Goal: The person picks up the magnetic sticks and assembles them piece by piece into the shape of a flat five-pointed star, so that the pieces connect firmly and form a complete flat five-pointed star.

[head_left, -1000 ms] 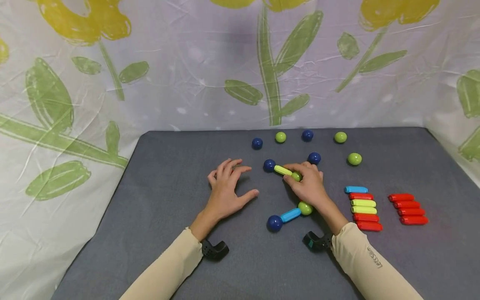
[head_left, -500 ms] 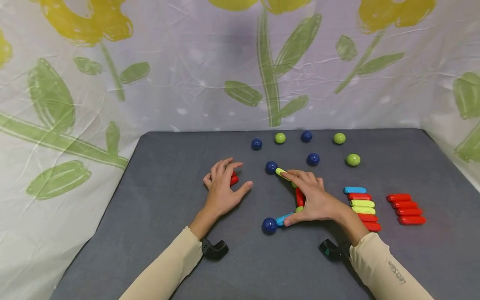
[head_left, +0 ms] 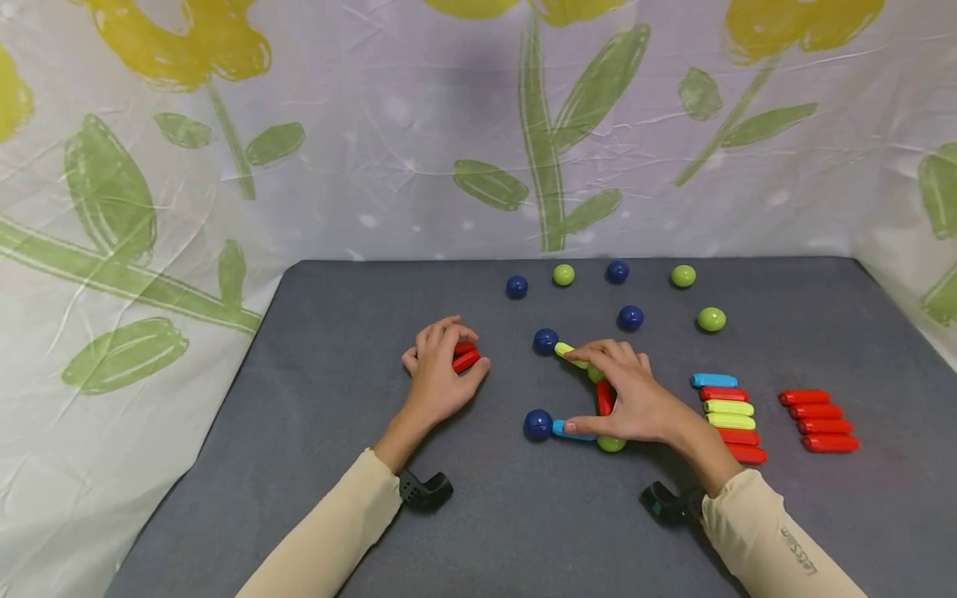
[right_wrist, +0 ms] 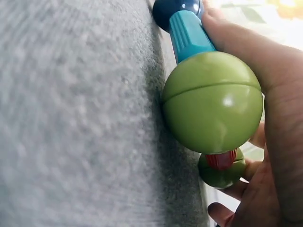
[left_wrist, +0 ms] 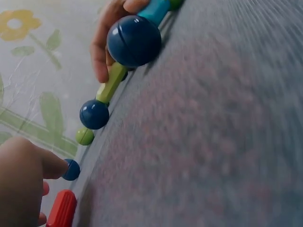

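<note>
Near blue ball (head_left: 538, 425) shifted, left hand (head_left: 436, 374) gripping 2 red rods (head_left: 466, 360), right hand (head_left: 630, 397) pinching joined rods (head_left: 604, 399)

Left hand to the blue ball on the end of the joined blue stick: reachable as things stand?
Likely yes: in the head view only bare tabletop shows between the left hand and that blue ball. The two red sticks it appears to hold may hamper a grip, though.

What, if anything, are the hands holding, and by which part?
The right hand holds the ball-and-stick assembly, thumb at its blue stick, fingers at its yellow stick. The left hand is at two red sticks; grip unclear.
</note>
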Available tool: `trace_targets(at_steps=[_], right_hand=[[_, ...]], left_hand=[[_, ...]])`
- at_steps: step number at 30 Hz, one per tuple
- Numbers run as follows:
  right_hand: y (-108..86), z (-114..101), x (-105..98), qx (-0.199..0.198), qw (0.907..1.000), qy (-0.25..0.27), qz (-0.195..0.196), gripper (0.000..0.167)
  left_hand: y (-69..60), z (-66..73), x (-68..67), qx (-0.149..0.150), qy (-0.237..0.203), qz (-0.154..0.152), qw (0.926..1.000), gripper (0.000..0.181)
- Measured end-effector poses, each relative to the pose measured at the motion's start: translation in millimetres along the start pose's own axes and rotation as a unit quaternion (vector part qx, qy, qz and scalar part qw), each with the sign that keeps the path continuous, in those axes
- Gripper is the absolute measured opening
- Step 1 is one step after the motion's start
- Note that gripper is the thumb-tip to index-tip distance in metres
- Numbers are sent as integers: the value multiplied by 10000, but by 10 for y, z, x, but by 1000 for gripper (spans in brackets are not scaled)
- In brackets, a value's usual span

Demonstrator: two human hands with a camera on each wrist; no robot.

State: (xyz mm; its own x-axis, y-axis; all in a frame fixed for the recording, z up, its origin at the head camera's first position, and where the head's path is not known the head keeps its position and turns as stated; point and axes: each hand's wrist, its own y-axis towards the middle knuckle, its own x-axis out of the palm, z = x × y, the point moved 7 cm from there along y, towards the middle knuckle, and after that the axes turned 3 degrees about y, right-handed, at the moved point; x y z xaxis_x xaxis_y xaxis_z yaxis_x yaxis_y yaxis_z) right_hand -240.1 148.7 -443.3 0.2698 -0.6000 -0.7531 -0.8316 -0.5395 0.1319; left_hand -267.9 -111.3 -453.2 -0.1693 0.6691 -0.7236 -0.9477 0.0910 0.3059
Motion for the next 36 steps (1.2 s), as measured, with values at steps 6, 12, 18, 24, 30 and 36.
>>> trace_targets(at_steps=[6,12,18,24,30,36], right_hand=[[0,-6,-4,129,9995,118,263,62],[136,79,-45,653,9917,560,958,42],[285,117,47,958,9915,516,709,41],[311,38,89,734,9938,571,605,39],[330,-55,178,544,9949,684,504,41],[342,-138,251,340,9951,805,470,41]], left_hand=[[-46,-3,-86,101,535,30,9985,22],[-105,-48,-133,-121,877,65,9961,19],[-112,-53,-104,-23,831,36,9965,17],[-93,51,-58,480,729,101,9961,17],[-116,171,20,851,761,108,9934,18],[-144,226,72,1099,833,10,9904,21]])
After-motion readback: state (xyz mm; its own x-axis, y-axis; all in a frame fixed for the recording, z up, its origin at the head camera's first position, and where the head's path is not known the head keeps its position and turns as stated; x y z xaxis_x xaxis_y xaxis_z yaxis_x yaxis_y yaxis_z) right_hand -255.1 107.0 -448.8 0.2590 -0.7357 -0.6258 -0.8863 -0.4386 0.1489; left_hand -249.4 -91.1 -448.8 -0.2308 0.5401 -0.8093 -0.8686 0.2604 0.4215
